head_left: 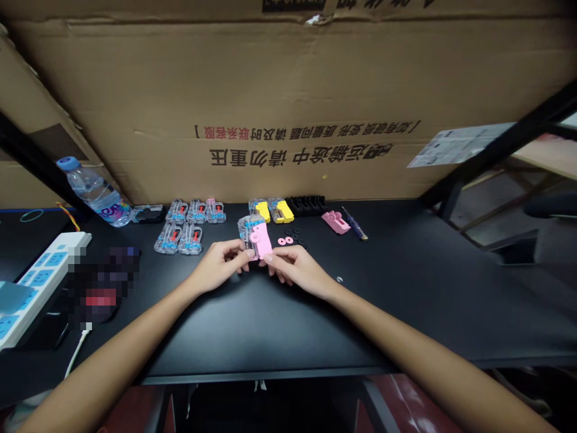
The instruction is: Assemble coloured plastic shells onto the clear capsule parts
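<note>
Over the black table (252, 337), the left hand (220, 264) and right hand (297, 270) grip a pink-and-clear plastic piece (255, 237) between their fingertips.

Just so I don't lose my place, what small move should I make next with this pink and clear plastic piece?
Probably press the pink plastic part square against the clear plastic casing. Your left hand and right hand both grip the piece, and the pink part looks slightly offset, though that's hard to tell from here. The small pink rings lie close by.
</note>
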The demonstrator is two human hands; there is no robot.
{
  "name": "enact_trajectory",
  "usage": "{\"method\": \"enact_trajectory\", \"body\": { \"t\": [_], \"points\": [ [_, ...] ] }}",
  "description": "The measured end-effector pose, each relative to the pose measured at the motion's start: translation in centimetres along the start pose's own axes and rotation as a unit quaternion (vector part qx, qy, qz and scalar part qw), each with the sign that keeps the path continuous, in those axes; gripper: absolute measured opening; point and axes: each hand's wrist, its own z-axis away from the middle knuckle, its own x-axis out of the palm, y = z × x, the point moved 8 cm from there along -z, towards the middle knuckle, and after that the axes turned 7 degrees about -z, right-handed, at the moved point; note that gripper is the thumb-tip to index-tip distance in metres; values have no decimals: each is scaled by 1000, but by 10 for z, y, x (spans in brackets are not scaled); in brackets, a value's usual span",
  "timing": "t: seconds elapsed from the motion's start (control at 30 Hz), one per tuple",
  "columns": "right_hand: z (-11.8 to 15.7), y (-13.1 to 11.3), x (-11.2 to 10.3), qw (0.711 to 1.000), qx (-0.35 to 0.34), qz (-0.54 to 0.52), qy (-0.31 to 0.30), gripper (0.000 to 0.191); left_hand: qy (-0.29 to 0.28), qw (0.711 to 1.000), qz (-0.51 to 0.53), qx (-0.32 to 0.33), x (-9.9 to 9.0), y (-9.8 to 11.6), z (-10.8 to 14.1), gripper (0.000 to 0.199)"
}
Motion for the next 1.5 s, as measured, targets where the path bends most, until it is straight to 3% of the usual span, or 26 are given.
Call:
{"method": "enact_trajectory", "body": {
  "t": [0.17, 0.3, 0.4, 0.47, 0.63, 0.77, 0.9, 1.07, 1.5],
  "points": [
    [-1, -6, -9, 994, -55, 83, 48, 42, 58, 989, -124, -56, -18, -7, 1, 43],
    [2, -16, -9, 974, -143, 164, 67, 28, 76, 963, -235, -111, -31, -12, 3, 39],
    [8, -26, 2, 950, -219, 220, 38, 22, 83, 937, -310, -134, -36, -9, 5, 40],
    [11, -29, 13, 933, -245, 263, 0, 33, 83, 922, -353, -134, -36, -7, 5, 43],
    [12, -19, 31, 897, -226, 374, -61, 55, 68, 896, -424, -113, -31, -6, 3, 51],
    [10, -14, 32, 885, -218, 408, -57, 61, 79, 872, -476, -76, -34, -1, 1, 48],
    [6, -14, 33, 877, -216, 426, -53, 61, 125, 840, -527, 22, -40, 7, -2, 31],
    [0, -11, 31, 872, -200, 444, -47, 62, 133, 804, -575, 67, -43, -5, -5, 41],
    [-10, -19, 20, 866, -242, 437, -4, 60, 106, 820, -546, 133, -34, 10, 0, 23]
  ]
}}
